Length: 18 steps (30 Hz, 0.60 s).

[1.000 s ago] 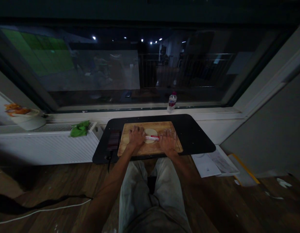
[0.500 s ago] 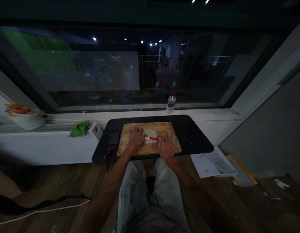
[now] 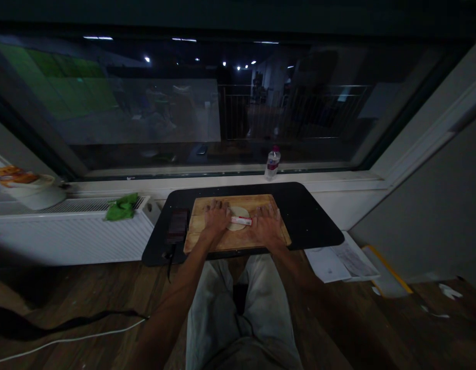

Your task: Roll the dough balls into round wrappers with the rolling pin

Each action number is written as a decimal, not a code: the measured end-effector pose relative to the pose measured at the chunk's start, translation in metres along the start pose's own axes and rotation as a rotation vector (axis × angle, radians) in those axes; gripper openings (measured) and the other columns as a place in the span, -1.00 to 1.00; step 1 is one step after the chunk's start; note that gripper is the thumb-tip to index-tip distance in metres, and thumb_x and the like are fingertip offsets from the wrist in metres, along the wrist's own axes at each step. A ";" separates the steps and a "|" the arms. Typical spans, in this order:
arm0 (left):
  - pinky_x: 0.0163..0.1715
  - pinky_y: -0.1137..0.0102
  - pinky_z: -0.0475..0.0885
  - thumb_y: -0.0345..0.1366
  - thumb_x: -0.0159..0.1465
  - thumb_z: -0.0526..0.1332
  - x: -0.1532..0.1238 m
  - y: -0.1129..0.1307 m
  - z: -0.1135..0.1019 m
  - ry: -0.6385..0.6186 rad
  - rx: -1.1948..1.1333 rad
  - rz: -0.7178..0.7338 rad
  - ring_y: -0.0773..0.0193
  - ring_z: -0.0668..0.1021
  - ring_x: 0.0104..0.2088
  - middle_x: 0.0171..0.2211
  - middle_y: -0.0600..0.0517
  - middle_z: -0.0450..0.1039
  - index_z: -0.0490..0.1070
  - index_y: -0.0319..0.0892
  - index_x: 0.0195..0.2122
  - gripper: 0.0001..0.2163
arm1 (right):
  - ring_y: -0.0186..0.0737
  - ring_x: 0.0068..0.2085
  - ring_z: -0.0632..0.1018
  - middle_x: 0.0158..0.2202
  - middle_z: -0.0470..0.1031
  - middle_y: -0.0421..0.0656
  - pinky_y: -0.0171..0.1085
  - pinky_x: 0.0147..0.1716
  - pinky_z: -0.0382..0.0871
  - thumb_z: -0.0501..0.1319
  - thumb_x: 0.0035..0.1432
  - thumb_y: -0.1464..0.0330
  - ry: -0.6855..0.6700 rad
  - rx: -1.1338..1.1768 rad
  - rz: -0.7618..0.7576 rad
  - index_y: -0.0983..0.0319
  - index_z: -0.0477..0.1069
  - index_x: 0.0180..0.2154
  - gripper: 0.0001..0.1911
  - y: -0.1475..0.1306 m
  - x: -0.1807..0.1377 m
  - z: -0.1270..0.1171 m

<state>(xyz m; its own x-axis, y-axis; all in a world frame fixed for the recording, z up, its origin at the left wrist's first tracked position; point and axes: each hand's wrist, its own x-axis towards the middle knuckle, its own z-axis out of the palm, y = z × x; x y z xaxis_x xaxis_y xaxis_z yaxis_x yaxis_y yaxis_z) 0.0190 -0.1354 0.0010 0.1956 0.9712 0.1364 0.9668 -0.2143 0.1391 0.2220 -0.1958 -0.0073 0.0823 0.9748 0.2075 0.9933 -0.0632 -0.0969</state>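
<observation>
On the wooden cutting board [image 3: 199,237] lies a thin, pale round of dough [image 3: 238,210]. Across it rests a slim white stick with red printing [image 3: 241,220], its ends reaching under my hands. My left hand [image 3: 217,216] is at the stick's left end, palm down, fingers stretched forward. At the right end my right hand [image 3: 267,222] also lies palm down with fingers spread. Pale, flour-like powder coats the fingertips of both hands. The stick's ends are hidden, so any grip beneath the palms does not show.
The board sits on a black table [image 3: 310,221] with a dark device [image 3: 178,226] and its cable on the left. A water bottle [image 3: 272,163] stands on the windowsill. A green cloth [image 3: 122,206] drapes over the radiator [image 3: 87,236]; papers [image 3: 330,262] lie at right.
The stick has rolled, so its lettering shows differently, with more white facing up. Both hands remain flat at its ends, the right one slightly shifted. The head view has moved a little.
</observation>
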 end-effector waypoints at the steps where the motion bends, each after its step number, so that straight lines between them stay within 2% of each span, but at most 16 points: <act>1: 0.47 -0.10 0.25 -0.19 0.62 -0.01 0.002 0.001 0.000 -0.005 -0.009 -0.006 -0.15 0.30 0.56 0.46 -0.21 0.46 0.43 -0.07 0.48 -0.52 | 0.28 0.63 0.19 0.54 0.38 0.16 0.29 0.62 -0.18 0.00 0.59 0.25 -0.021 -0.004 -0.002 0.34 0.41 0.50 -0.37 0.001 0.005 -0.001; 7: 0.42 -0.10 0.32 -0.17 0.63 -0.04 0.014 0.005 -0.001 -0.010 -0.025 -0.029 -0.18 0.43 0.43 0.38 -0.21 0.54 0.51 -0.09 0.39 -0.53 | 0.27 0.62 0.19 0.56 0.36 0.06 0.29 0.60 -0.12 0.08 0.56 0.20 -0.071 -0.043 -0.040 0.17 0.41 0.52 -0.38 0.012 0.041 0.003; 12: 0.39 -0.15 0.35 -0.17 0.63 -0.04 0.021 0.009 -0.003 -0.001 -0.019 -0.052 -0.20 0.48 0.37 0.36 -0.24 0.55 0.52 -0.12 0.36 -0.54 | 0.30 0.62 0.18 0.61 0.27 0.12 0.28 0.58 -0.13 0.12 0.53 0.21 -0.149 -0.051 -0.088 0.19 0.28 0.59 -0.30 0.018 0.073 0.006; 18: 0.37 -0.19 0.37 -0.19 0.62 -0.02 0.028 0.011 -0.005 -0.007 -0.012 -0.088 -0.24 0.46 0.41 0.37 -0.29 0.53 0.51 -0.17 0.36 -0.54 | 0.19 0.66 0.09 0.64 0.20 0.07 0.26 0.60 -0.16 0.09 0.57 0.20 -0.216 -0.010 -0.121 0.14 0.17 0.64 -0.29 0.019 0.103 0.010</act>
<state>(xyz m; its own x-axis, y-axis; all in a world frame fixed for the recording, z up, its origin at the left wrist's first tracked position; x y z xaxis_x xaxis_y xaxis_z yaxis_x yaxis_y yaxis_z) 0.0342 -0.1109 0.0112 0.1114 0.9870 0.1160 0.9783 -0.1295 0.1617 0.2482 -0.0939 0.0023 -0.0560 0.9984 0.0041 0.9956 0.0561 -0.0744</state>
